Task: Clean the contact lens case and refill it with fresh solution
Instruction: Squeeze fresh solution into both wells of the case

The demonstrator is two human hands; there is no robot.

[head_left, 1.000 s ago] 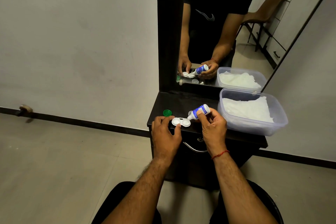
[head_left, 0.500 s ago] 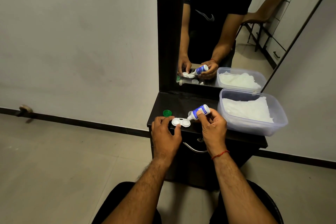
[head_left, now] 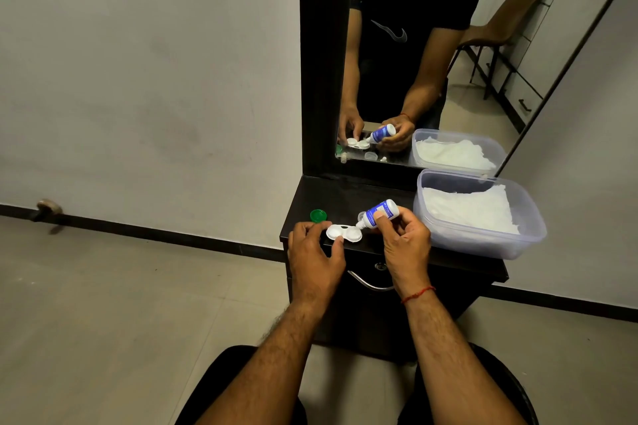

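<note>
Pinching the left end of the white contact lens case, the fingers of the left hand curl round it, thumb on the near edge and forefinger on the far edge. The case lies flat, both round wells uncovered, on the front part of the black dresser top, just right of the frame's centre. The right hand grips the solution bottle, a small white bottle with a blue label, its thumb pressed on the label and its other fingers wrapped behind. The bottle is tilted, base to the upper right and nozzle to the lower left, with the tip at the right-hand well of the case; whether the tip touches the well cannot be told. A red thread circles the right wrist.

A green cap rests on the dresser top just above the left hand, apart from the case. Right of centre stands a clear plastic tub holding crumpled white paper; its near corner overhangs the dresser's front edge. A curved metal handle shows on the drawer front between the wrists. The mirror, in the upper middle of the frame, reflects both hands, the bottle, the case and the tub.
</note>
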